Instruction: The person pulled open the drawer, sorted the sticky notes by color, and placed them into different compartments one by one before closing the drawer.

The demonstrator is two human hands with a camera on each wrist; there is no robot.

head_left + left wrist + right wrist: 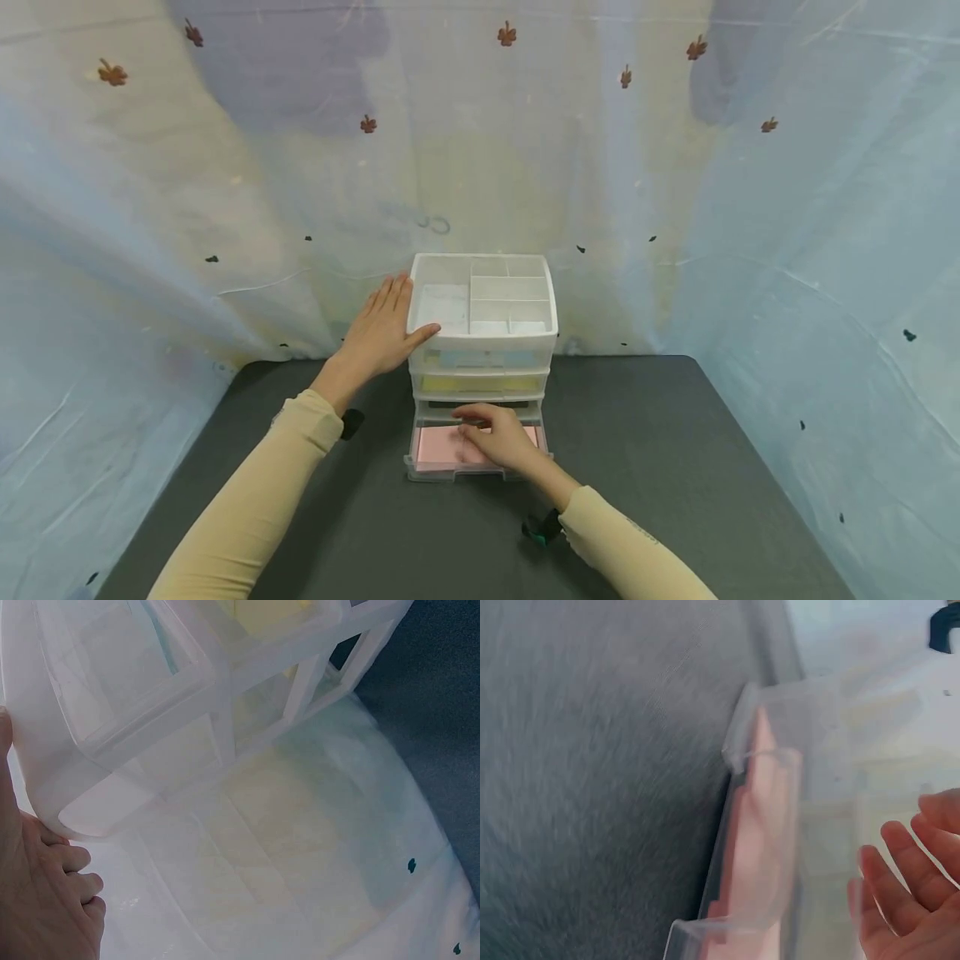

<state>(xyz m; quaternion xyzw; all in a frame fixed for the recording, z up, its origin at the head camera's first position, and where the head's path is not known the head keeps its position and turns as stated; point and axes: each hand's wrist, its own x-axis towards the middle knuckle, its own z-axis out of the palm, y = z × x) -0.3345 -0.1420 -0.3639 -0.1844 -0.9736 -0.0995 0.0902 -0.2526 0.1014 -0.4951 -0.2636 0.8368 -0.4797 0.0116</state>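
A white plastic drawer unit stands on the dark table, its top divided into compartments. My left hand rests against the unit's upper left side, fingers extended and thumb over the front rim. The clear bottom drawer is pulled out, and pink paper lies in it. Over this drawer is my right hand, its fingers loosely bent. In the right wrist view, the right hand's fingers are spread with nothing visible between them.
Above the bottom drawer are a closed drawer with yellow contents and another with bluish contents. A patterned pale curtain hangs behind and beside the dark table.
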